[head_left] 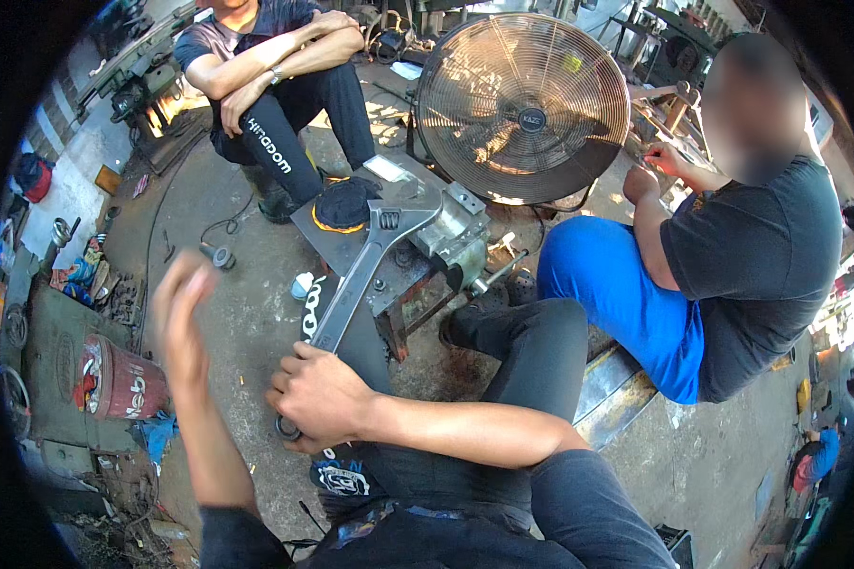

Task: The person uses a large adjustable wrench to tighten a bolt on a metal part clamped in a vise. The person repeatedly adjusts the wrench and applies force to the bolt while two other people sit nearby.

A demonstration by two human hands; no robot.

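My right hand is wrapped round the lower handle of a large steel adjustable wrench. The wrench slants up and away to the right, its jaw end over a small metal work stand beside a bench vise. Whether the jaws touch anything there cannot be made out. Raised to the left of the wrench, my left hand holds nothing; its fingers are stretched upward and smeared by motion. A black cap with a yellow edge lies on the stand near the wrench head, and a flat pale rectangular object rests behind it.
A big round floor fan stands beyond the vise. One person sits opposite with folded arms; another, in blue trousers, sits at right, hands together. At left are a red bucket and scattered tools. A metal beam lies by my right leg.
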